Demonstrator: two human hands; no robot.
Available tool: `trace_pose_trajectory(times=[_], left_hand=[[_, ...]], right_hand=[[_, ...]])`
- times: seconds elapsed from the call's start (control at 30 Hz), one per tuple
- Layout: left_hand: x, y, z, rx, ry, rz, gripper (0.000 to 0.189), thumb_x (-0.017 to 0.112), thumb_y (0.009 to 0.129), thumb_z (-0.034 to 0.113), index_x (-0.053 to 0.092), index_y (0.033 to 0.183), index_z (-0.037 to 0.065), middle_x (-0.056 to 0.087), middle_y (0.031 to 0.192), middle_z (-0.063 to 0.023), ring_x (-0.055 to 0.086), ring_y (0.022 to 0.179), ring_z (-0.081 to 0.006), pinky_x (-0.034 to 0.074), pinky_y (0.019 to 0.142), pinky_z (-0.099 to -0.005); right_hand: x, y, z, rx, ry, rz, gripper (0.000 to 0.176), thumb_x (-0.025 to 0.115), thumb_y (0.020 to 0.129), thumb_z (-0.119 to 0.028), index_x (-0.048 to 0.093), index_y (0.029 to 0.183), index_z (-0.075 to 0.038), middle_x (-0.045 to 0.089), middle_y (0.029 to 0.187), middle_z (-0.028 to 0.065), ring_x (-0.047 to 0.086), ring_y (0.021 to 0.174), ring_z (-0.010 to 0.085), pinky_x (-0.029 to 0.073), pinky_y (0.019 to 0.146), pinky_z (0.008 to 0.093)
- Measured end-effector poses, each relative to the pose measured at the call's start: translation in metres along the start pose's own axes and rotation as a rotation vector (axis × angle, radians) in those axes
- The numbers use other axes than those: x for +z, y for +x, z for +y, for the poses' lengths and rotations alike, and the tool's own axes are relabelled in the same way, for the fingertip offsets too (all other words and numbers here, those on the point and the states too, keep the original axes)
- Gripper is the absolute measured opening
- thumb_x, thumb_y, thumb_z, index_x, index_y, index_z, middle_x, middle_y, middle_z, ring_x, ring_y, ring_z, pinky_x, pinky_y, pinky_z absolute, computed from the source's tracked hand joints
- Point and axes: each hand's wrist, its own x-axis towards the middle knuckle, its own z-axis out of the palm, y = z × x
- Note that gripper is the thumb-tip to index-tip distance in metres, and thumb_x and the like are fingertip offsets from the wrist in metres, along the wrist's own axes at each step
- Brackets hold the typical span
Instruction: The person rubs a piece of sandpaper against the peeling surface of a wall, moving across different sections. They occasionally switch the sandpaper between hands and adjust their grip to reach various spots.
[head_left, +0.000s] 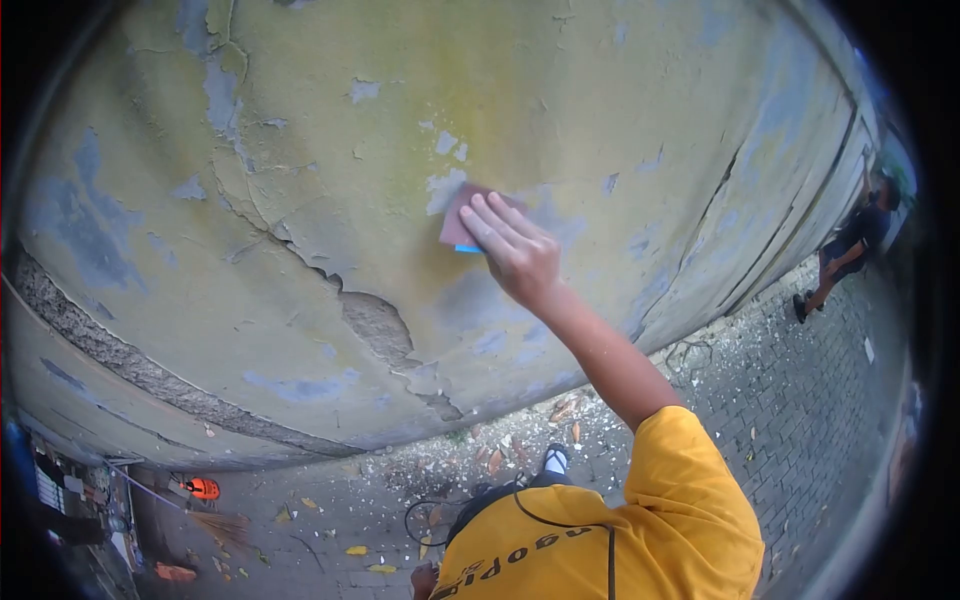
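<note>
My right hand [515, 245] presses a reddish-brown sheet [458, 215] flat against the wall [300, 190], its fingers extended over the sheet. A bit of bright blue shows at the sheet's lower edge. The wall's yellowish paint is peeling, with pale bare patches around the hand and a long crack to the left. Low in the view, beside the yellow shirt, my left hand [424, 578] is only partly visible; its fingers cannot be made out.
Paint flakes and leaves litter the paved ground [800, 390] along the wall's base. At the lower left lie an orange object [203, 488] and a broom [222, 527]. Another person [860, 235] stands by the wall at the far right. A dark cable hangs near my body.
</note>
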Motion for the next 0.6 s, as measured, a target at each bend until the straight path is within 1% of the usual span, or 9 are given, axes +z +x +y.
trace_pose_trajectory(times=[0.1,0.17,0.27,0.33,0.37,0.43,0.47,0.53,0.6], left_hand=[[0.0,0.002,0.009,0.094,0.082,0.003,0.023,0.059,0.095,0.027,0.059,0.1,0.004,0.066,0.082,-0.0094,0.066,0.07,-0.021,0.048,0.05,-0.0333],[0.012,0.008,0.017,0.161,0.124,-0.003,0.023,0.059,0.095,0.026,0.059,0.1,0.004,0.066,0.082,-0.0095,0.066,0.07,-0.0211,0.048,0.05,-0.0334],[0.008,-0.002,0.007,0.224,0.229,-0.008,0.022,0.059,0.095,0.025,0.059,0.099,0.004,0.066,0.083,-0.0096,0.066,0.069,-0.0212,0.048,0.05,-0.0337],[-0.007,-0.003,0.014,0.278,0.327,-0.013,0.021,0.059,0.095,0.025,0.06,0.098,0.004,0.066,0.083,-0.0097,0.066,0.069,-0.0213,0.048,0.05,-0.0338],[-0.015,-0.002,0.018,0.305,0.378,-0.017,0.021,0.059,0.094,0.025,0.06,0.098,0.004,0.066,0.083,-0.0098,0.066,0.069,-0.0214,0.048,0.05,-0.0339],[-0.018,0.002,0.029,0.37,0.459,-0.03,0.021,0.06,0.094,0.024,0.06,0.098,0.004,0.067,0.083,-0.0098,0.066,0.069,-0.0215,0.049,0.05,-0.034],[-0.008,0.007,0.034,0.406,0.481,-0.038,0.02,0.06,0.094,0.024,0.06,0.097,0.004,0.067,0.083,-0.0099,0.066,0.069,-0.0216,0.049,0.05,-0.0341],[0.02,0.008,0.032,0.464,0.508,-0.049,0.02,0.06,0.094,0.023,0.06,0.097,0.004,0.067,0.083,-0.01,0.066,0.069,-0.0217,0.049,0.05,-0.0343],[0.027,-0.001,0.026,0.507,0.557,-0.042,0.019,0.06,0.094,0.023,0.061,0.096,0.004,0.067,0.083,-0.0101,0.066,0.069,-0.0218,0.049,0.05,-0.0344]], right_hand=[[-0.008,-0.012,-0.004,-0.091,0.092,-0.148,0.034,0.069,0.082,-0.006,0.072,0.115,-0.013,0.071,0.117,0.0081,0.068,0.111,0.0235,0.058,0.084,0.0331],[-0.033,0.018,0.004,0.14,0.073,0.115,0.033,0.069,0.081,-0.003,0.072,0.113,-0.012,0.071,0.116,0.0103,0.067,0.112,0.0238,0.057,0.084,0.0343],[-0.056,0.062,0.016,0.14,-0.063,0.314,0.034,0.067,0.08,-0.002,0.07,0.113,-0.007,0.069,0.118,0.0133,0.066,0.113,0.0282,0.057,0.086,0.0365],[-0.022,0.033,0.011,0.106,0.05,0.0,0.036,0.065,0.081,-0.002,0.069,0.116,-0.007,0.068,0.12,0.0137,0.066,0.112,0.0296,0.057,0.088,0.0365],[-0.012,0.013,0.002,-0.044,-0.053,-0.06,0.036,0.063,0.081,-0.003,0.068,0.117,-0.008,0.068,0.122,0.0131,0.066,0.113,0.027,0.057,0.087,0.0357],[-0.006,-0.032,-0.015,-0.088,0.114,-0.242,0.034,0.064,0.08,0.001,0.072,0.111,-0.01,0.071,0.115,0.0118,0.068,0.109,0.0261,0.058,0.086,0.0364],[-0.011,-0.033,-0.018,-0.097,0.107,-0.237,0.034,0.064,0.08,0.001,0.072,0.111,-0.01,0.071,0.115,0.0118,0.068,0.109,0.0261,0.058,0.086,0.0364],[-0.024,-0.026,-0.019,0.112,0.195,-0.139,0.036,0.068,0.08,-0.005,0.069,0.116,-0.008,0.07,0.117,0.0121,0.066,0.113,0.0252,0.058,0.083,0.0353],[-0.032,0.007,0.0,0.147,0.175,-0.003,0.036,0.07,0.08,-0.006,0.07,0.116,-0.01,0.07,0.116,0.0126,0.066,0.113,0.0256,0.058,0.082,0.0359]])
